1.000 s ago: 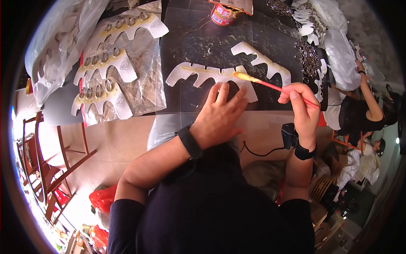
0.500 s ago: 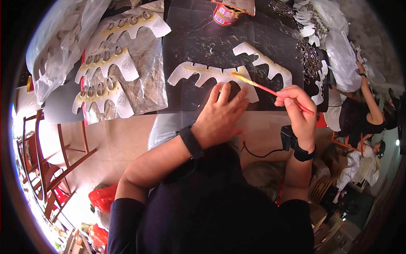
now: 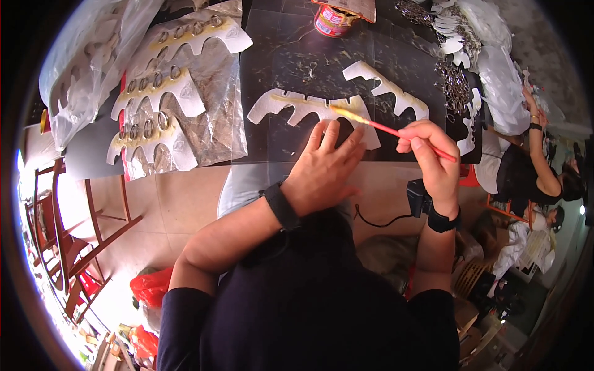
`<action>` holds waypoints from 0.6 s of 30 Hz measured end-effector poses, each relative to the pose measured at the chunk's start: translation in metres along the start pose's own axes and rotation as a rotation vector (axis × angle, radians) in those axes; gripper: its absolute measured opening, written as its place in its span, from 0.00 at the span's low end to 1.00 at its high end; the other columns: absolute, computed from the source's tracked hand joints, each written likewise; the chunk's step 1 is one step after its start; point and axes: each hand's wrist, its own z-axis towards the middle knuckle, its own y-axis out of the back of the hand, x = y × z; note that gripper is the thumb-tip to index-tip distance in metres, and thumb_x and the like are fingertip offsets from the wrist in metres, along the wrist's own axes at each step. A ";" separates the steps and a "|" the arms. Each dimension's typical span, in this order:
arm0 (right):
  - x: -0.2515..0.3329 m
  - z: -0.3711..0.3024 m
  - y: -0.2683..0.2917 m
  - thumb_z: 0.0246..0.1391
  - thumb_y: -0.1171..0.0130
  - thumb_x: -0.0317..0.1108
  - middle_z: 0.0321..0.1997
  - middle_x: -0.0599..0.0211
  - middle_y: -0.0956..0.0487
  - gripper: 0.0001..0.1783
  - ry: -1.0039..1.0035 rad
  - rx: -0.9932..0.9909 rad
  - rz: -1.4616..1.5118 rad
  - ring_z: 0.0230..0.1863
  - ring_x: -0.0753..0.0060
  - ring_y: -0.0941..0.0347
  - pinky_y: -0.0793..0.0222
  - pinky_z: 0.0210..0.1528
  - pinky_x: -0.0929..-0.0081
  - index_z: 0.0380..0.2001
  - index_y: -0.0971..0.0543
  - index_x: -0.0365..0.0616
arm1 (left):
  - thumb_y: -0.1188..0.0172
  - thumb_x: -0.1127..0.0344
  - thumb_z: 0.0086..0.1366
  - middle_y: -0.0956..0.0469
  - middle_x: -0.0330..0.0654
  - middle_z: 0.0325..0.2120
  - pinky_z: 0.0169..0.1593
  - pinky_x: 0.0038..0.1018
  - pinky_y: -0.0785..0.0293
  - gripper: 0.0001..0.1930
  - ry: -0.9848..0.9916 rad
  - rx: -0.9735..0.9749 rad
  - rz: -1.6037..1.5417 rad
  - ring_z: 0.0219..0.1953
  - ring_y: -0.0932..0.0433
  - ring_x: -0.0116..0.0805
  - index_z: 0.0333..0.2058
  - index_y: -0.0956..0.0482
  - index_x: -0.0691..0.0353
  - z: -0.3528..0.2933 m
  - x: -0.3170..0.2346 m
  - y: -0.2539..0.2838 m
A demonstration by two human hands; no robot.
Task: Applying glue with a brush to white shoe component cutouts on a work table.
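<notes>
A white scalloped strip (image 3: 270,105) lies on the dark tabletop before me, with a yellowish smear along its notched upper edge. My left hand (image 3: 326,162) presses on its lower right part, fingers spread flat. In a pinch, my right hand (image 3: 432,148) holds a thin red brush (image 3: 388,130); its yellow-coated tip touches the strip near the upper edge. Another white scalloped strip (image 3: 396,96) lies just beyond, to the right. On the left, several similar strips (image 3: 162,89) rest on clear plastic, with metal rings set along their yellowed edges.
A red tub (image 3: 332,23) with a brownish flap on top stands at the far edge. Piles of metal rings (image 3: 455,86) and white plastic bags (image 3: 502,86) lie at the right. A wooden chair (image 3: 93,229) stands left. Another person's arm (image 3: 539,145) reaches in at the right.
The brush tip has moved a little to the left along the strip, my right hand shifting with it. My left hand stays in place on the strip.
</notes>
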 end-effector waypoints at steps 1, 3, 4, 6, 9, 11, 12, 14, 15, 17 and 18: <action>0.001 -0.002 0.002 0.54 0.54 0.23 0.31 0.65 0.26 0.07 -0.008 -0.013 0.011 0.30 0.79 0.28 0.32 0.34 0.83 0.32 0.26 0.33 | 0.37 0.46 0.43 0.42 0.43 0.55 0.58 0.46 0.47 0.35 -0.008 -0.003 -0.004 0.54 0.44 0.53 0.48 0.31 0.60 0.000 0.000 0.000; 0.003 -0.002 0.002 0.53 0.54 0.22 0.30 0.65 0.26 0.07 -0.010 -0.066 0.008 0.29 0.79 0.28 0.32 0.34 0.83 0.32 0.26 0.33 | 0.37 0.46 0.43 0.42 0.43 0.55 0.59 0.46 0.48 0.35 -0.005 -0.006 -0.008 0.54 0.44 0.53 0.48 0.31 0.60 -0.001 0.001 0.001; 0.003 -0.001 0.001 0.53 0.54 0.22 0.30 0.65 0.26 0.07 -0.011 -0.067 0.007 0.29 0.79 0.28 0.32 0.34 0.83 0.32 0.26 0.33 | 0.37 0.46 0.44 0.42 0.43 0.55 0.59 0.46 0.48 0.35 -0.004 -0.009 -0.012 0.54 0.44 0.53 0.48 0.31 0.60 0.000 0.000 0.001; 0.002 0.001 -0.002 0.54 0.55 0.23 0.30 0.65 0.26 0.08 -0.003 -0.038 0.011 0.29 0.79 0.28 0.31 0.34 0.83 0.31 0.26 0.33 | 0.37 0.46 0.43 0.41 0.45 0.54 0.59 0.46 0.48 0.35 -0.004 -0.011 -0.012 0.54 0.44 0.52 0.49 0.31 0.60 0.000 0.000 0.001; 0.004 -0.003 0.004 0.53 0.55 0.22 0.30 0.65 0.26 0.07 -0.024 -0.022 0.006 0.29 0.79 0.28 0.31 0.34 0.83 0.31 0.26 0.33 | 0.36 0.47 0.42 0.41 0.48 0.52 0.59 0.45 0.48 0.36 0.005 -0.020 -0.045 0.54 0.44 0.52 0.49 0.31 0.61 -0.001 0.001 0.003; 0.004 -0.003 0.005 0.53 0.55 0.22 0.30 0.65 0.26 0.07 -0.026 -0.051 -0.001 0.29 0.79 0.28 0.31 0.34 0.83 0.31 0.26 0.33 | 0.36 0.48 0.42 0.40 0.49 0.51 0.59 0.44 0.48 0.36 0.011 -0.026 -0.079 0.54 0.44 0.51 0.48 0.31 0.61 0.000 0.001 0.004; 0.005 -0.003 0.004 0.54 0.55 0.22 0.30 0.65 0.26 0.07 -0.034 -0.051 -0.002 0.29 0.79 0.28 0.31 0.34 0.83 0.31 0.26 0.33 | 0.35 0.48 0.42 0.40 0.50 0.50 0.59 0.43 0.47 0.36 0.018 -0.031 -0.099 0.54 0.43 0.51 0.48 0.31 0.62 -0.002 0.001 0.004; 0.005 -0.003 0.002 0.54 0.55 0.23 0.30 0.65 0.26 0.07 -0.048 -0.051 -0.002 0.29 0.79 0.28 0.31 0.33 0.83 0.31 0.26 0.33 | 0.35 0.49 0.42 0.40 0.51 0.49 0.59 0.43 0.47 0.36 0.024 -0.034 -0.120 0.54 0.43 0.51 0.48 0.32 0.63 -0.006 0.002 0.007; 0.006 -0.005 0.002 0.54 0.55 0.23 0.30 0.66 0.26 0.07 -0.064 -0.040 0.001 0.29 0.79 0.28 0.31 0.33 0.83 0.31 0.26 0.33 | 0.35 0.49 0.42 0.40 0.51 0.49 0.59 0.42 0.47 0.35 0.038 -0.028 -0.112 0.54 0.43 0.51 0.48 0.32 0.64 -0.009 0.002 0.010; 0.005 -0.007 0.006 0.54 0.54 0.23 0.29 0.66 0.26 0.07 -0.051 -0.051 -0.003 0.29 0.80 0.28 0.31 0.33 0.83 0.31 0.26 0.33 | 0.35 0.50 0.42 0.40 0.52 0.50 0.59 0.42 0.46 0.35 0.062 -0.016 -0.113 0.55 0.43 0.51 0.48 0.32 0.65 -0.016 0.004 0.017; 0.005 -0.007 0.007 0.54 0.54 0.23 0.29 0.66 0.26 0.07 -0.035 -0.060 -0.006 0.29 0.80 0.28 0.31 0.33 0.84 0.31 0.26 0.33 | 0.35 0.50 0.42 0.40 0.52 0.50 0.59 0.42 0.46 0.35 0.060 -0.014 -0.113 0.55 0.43 0.51 0.48 0.32 0.65 -0.017 0.006 0.019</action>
